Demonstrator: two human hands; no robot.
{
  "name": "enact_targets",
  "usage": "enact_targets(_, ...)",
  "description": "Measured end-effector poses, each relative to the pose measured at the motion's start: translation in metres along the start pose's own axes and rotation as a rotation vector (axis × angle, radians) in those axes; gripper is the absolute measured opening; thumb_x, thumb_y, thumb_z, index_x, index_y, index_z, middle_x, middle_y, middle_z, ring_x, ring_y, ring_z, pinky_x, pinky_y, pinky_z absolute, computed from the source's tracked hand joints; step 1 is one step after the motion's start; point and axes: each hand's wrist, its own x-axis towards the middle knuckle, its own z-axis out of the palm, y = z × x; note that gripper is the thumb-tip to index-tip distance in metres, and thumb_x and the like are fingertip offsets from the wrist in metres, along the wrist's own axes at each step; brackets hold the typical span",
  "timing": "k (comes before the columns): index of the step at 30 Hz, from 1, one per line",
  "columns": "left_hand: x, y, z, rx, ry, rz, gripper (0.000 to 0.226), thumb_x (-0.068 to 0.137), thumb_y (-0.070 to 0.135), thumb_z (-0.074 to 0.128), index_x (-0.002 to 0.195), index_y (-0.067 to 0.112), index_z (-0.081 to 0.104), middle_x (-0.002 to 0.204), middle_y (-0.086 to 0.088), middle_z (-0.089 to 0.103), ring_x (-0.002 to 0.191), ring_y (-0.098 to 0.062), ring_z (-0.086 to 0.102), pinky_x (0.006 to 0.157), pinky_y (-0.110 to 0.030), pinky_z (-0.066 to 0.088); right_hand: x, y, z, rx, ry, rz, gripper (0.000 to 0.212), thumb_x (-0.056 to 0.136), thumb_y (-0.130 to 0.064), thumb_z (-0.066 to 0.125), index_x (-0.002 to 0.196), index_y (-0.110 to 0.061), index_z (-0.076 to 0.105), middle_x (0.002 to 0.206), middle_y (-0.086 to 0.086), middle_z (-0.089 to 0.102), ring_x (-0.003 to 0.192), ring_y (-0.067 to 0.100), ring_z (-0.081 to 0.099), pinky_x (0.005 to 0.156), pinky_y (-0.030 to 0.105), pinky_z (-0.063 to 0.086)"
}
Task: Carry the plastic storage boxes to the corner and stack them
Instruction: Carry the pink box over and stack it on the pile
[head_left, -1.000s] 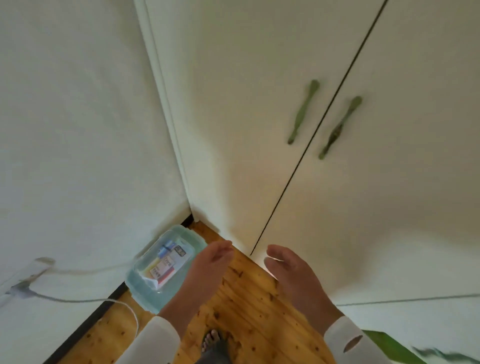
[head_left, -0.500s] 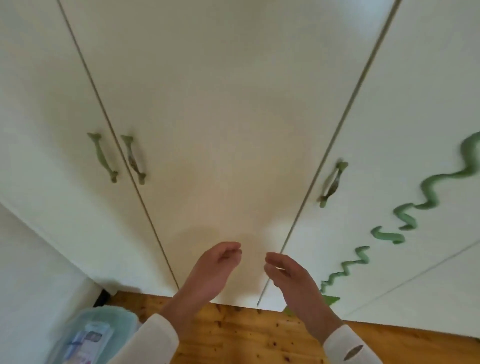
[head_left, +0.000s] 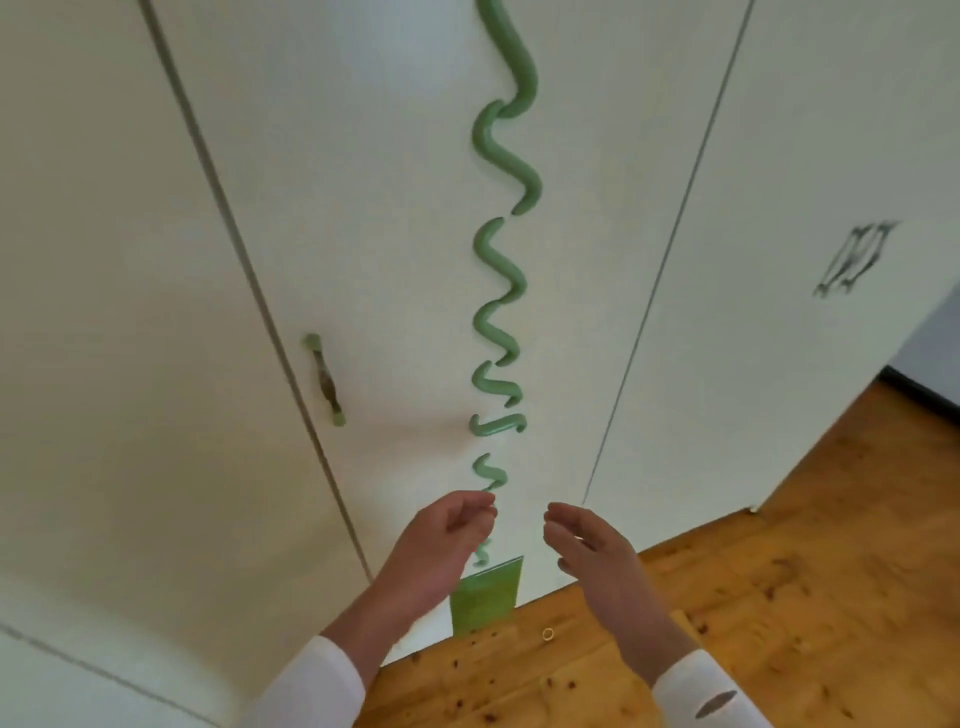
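No plastic storage box is in view now. My left hand (head_left: 441, 545) and my right hand (head_left: 592, 551) are raised side by side in front of white wardrobe doors (head_left: 389, 260), a small gap between them. Both hold nothing, and their fingers hang loosely curled. White sleeves cover both forearms.
A wavy green decoration (head_left: 501, 260) runs down the middle door to a green patch (head_left: 485, 597) at the floor. A green door handle (head_left: 326, 379) is at the left, dark handles (head_left: 854, 260) at the right. Wooden floor (head_left: 779, 597) spreads to the right; a small ring (head_left: 547, 633) lies on it.
The view has swung right, away from the corner. The teal box by the wall has left the frame. Both hands stay empty and raised in front of me.
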Motion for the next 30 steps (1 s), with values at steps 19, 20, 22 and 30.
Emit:
enact_targets(19, 0.087, 0.087, 0.249, 0.273, -0.52, 0.189, 0.014, 0.097, 0.037, 0.053, 0.105, 0.047, 0.058, 0.111, 0.023, 0.065, 0.102, 0.005, 0.061, 0.073, -0.005, 0.041, 0.004, 0.063, -0.235, 0.218, 0.508, 0.087, 0.028, 0.094, -0.045, 0.054, 0.123, -0.041, 0.054, 0.115, -0.026, 0.056, 0.109, 0.004, 0.055, 0.084, 0.02, 0.043)
enact_targets(20, 0.095, 0.092, 0.265, 0.283, -0.548, 0.203, 0.014, 0.097, 0.037, 0.053, 0.103, 0.049, 0.059, 0.109, 0.025, 0.065, 0.099, 0.009, 0.06, 0.068, -0.002, 0.041, 0.009, 0.063, -0.249, 0.219, 0.528, 0.092, 0.028, 0.094, -0.045, 0.054, 0.122, -0.042, 0.054, 0.114, -0.028, 0.056, 0.108, 0.001, 0.054, 0.081, 0.018, 0.043)
enact_targets(22, 0.117, 0.107, 0.303, 0.301, -0.592, 0.222, 0.014, 0.097, 0.036, 0.053, 0.1, 0.049, 0.058, 0.106, 0.027, 0.064, 0.094, 0.014, 0.058, 0.062, 0.001, 0.04, 0.023, 0.069, -0.284, 0.23, 0.586, 0.094, 0.028, 0.094, -0.046, 0.054, 0.122, -0.043, 0.054, 0.112, -0.031, 0.055, 0.104, -0.002, 0.054, 0.074, 0.014, 0.043)
enact_targets(30, 0.193, 0.177, 0.452, 0.305, -0.745, 0.257, 0.015, 0.097, 0.038, 0.053, 0.108, 0.044, 0.061, 0.108, 0.026, 0.063, 0.1, 0.008, 0.057, 0.075, -0.008, 0.043, 0.064, 0.076, -0.426, 0.278, 0.762, 0.201, 0.032, 0.094, -0.043, 0.055, 0.125, -0.036, 0.057, 0.116, -0.025, 0.057, 0.108, 0.0, 0.054, 0.099, 0.029, 0.045)
